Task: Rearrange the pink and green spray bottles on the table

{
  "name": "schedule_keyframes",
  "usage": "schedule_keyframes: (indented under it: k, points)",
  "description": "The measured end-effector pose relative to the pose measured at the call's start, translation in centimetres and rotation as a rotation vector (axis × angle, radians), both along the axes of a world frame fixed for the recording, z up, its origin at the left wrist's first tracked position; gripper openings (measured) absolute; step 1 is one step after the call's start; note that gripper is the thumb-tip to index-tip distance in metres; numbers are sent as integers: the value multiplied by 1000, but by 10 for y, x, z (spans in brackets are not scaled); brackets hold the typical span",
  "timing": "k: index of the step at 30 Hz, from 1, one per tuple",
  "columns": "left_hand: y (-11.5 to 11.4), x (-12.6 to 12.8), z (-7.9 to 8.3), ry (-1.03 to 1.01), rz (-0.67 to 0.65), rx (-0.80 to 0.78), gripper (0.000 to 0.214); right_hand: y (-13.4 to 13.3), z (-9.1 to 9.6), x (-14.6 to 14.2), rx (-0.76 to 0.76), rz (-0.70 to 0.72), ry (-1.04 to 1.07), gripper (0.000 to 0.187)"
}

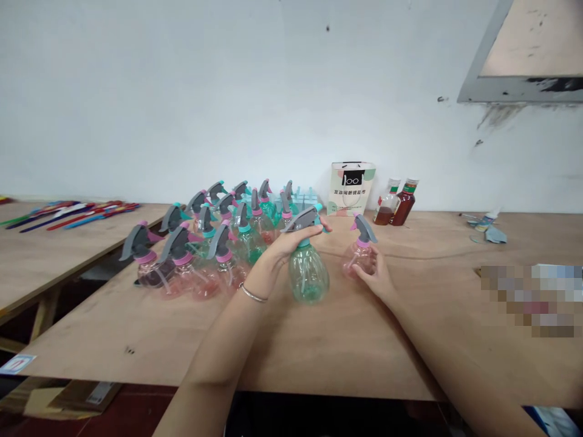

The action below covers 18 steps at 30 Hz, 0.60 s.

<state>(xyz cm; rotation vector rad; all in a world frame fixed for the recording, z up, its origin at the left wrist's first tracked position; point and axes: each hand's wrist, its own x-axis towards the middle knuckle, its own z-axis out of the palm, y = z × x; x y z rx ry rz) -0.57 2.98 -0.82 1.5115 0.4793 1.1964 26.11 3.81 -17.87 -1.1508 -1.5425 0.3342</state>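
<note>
A green spray bottle (309,276) with a grey and teal trigger head stands upright at the middle of the table. My left hand (291,240) is closed around its head and neck, the fingers partly hidden behind it. To its right is a pink spray bottle (353,258) with a grey and pink head. My right hand (376,276) wraps its body from the right side, thumb in front. Left of my hands, several more pink and green spray bottles (223,273) stand close together in rows.
Against the wall stand a paper bag (353,200) and two bottles of brown-red liquid (404,203). Small items and a blue cloth (495,235) lie at the right. Long coloured strips (82,212) rest on another table at the left. A gap separates the two tables.
</note>
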Motion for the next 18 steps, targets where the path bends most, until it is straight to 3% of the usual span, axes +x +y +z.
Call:
schedule_keyframes:
  k: [4,11,16,18]
  points:
    - [-9,11,1,-53,-93,-66,24,-9,4,-2,-25,45,83,80]
    - [-22,28,0,54,132,-107,35,-8,9,-4,-13,53,85,80]
    - [-27,29,1,63,-84,-18,24,-10,10,-4,-23,70,92,80]
    - [-27,30,1,52,-73,-8,23,-11,10,-3,-35,71,95,80]
